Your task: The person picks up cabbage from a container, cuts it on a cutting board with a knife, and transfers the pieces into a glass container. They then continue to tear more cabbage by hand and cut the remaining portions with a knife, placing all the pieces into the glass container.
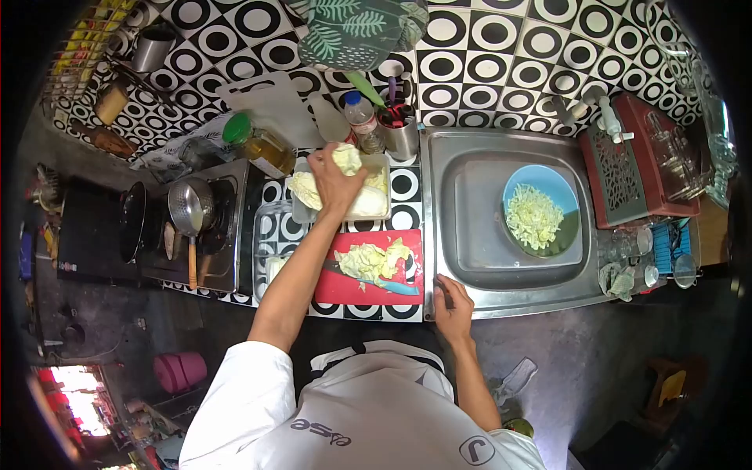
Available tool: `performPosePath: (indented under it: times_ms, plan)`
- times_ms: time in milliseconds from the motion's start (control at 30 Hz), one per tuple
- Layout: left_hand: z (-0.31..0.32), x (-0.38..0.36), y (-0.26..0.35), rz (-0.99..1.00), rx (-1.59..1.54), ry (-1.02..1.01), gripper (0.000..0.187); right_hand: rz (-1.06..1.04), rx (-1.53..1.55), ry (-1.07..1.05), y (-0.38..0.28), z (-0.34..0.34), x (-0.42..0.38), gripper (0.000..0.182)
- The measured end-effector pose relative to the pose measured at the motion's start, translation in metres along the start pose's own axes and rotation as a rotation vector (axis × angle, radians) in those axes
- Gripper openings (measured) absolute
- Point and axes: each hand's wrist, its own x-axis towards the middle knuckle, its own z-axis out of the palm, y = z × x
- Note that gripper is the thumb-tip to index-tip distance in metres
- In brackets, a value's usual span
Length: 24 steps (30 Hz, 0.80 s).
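Black-and-white tiled counter, left hand (335, 178) clutching cabbage leaves (347, 158) over a white tub (376, 205), right hand (452, 301) pressed flat on the sink rim (470, 309), knife (374, 280) lying crosswise on the red board (335, 288), blade pointing right.

Red cutting board (345, 288), pale green cabbage (374, 259), blue bowl (548, 184), black-and-white circle-patterned tiles (486, 55).

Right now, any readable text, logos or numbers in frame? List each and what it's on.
"ase": partial grey lettering, seen upside down on the white shirt; only those letters are clear.
"J"-like mark in a ring: grey logo on the same shirt, right shoulder side.
Water bottle label: too small to read.
Packets on the rack at top left: blurred, unreadable.
Nothing readable on the red board, the oil bottle or the sink.
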Motion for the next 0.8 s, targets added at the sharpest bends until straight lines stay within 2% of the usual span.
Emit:
performPosePath:
  times_ms: [67,100,167,233,300,367,433,500,567,800]
  plan:
    - [-0.020,-0.002,-0.008,0.052,-0.058,0.255,0.070,0.015,0.107,-0.086,-0.012,0.014,0.014,0.022]
    - [-0.009,-0.013,-0.002,0.007,-0.101,0.258,0.070,0.005,0.052,-0.113,-0.016,0.001,0.032,0.022]
    - [-0.034,-0.020,-0.013,0.027,-0.156,0.370,0.071,0.030,0.149,-0.256,-0.044,0.029,0.074,0.023]
    - [-0.049,-0.031,-0.023,0.048,-0.149,0.427,0.072,-0.275,0.135,-0.195,-0.048,0.073,0.122,0.020]
    - [-0.061,-0.046,-0.029,-0.016,-0.164,0.428,0.073,-0.431,-0.074,-0.326,-0.052,0.107,0.173,0.019]
    - [-0.063,-0.059,-0.045,-0.108,-0.226,0.443,0.074,-0.380,-0.418,-0.620,-0.032,0.155,0.219,0.018]
    - [-0.074,-0.070,-0.051,-0.202,-0.221,0.426,0.075,-0.377,-0.550,-0.830,-0.014,0.186,0.243,0.019]
    - [-0.089,-0.077,-0.065,-0.218,-0.271,0.424,0.074,-0.382,-0.748,-0.919,0.008,0.208,0.253,0.021]
    - [-0.102,-0.082,-0.085,-0.260,-0.335,0.394,0.075,-0.400,-0.781,-1.047,0.013,0.211,0.264,0.023]
    - [-0.122,-0.070,-0.118,-0.272,-0.410,0.332,0.074,-0.466,-0.956,-1.138,-0.057,0.191,0.265,0.023]
